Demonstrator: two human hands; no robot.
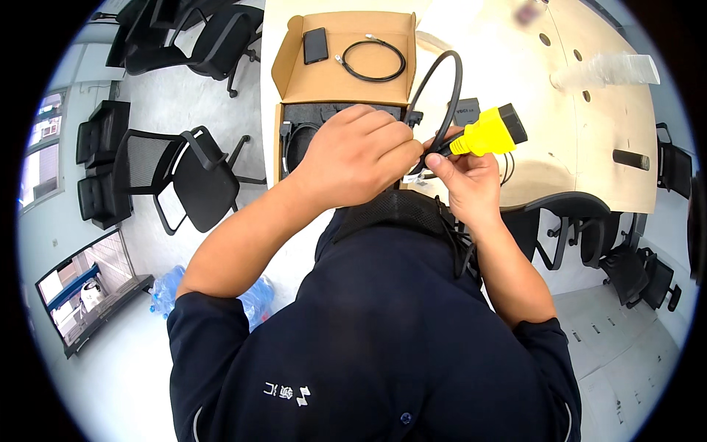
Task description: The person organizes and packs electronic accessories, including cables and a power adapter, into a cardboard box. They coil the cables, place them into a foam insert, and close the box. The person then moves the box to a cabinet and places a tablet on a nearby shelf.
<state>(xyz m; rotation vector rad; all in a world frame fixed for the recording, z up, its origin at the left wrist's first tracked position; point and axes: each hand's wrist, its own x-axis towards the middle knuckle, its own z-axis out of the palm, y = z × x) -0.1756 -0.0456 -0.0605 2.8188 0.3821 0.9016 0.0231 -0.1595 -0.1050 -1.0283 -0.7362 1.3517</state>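
Note:
A thick black cable loops up above my hands over the table. It ends in a yellow plug with a black tip, pointing right. My right hand is closed around the cable just behind the plug, thumb on top. My left hand, back up and fingers curled, meets the cable bundle beside the right thumb; its fingertips are mostly hidden. A small white tag shows under the bundle. Behind my left hand lies an open cardboard box with dark foam and another black cable inside.
On the box's raised lid lie a black flat device and a coiled black cable with clear connectors. A small dark grey box sits behind the yellow plug. A clear plastic cup stack lies farther right. Black chairs surround the table.

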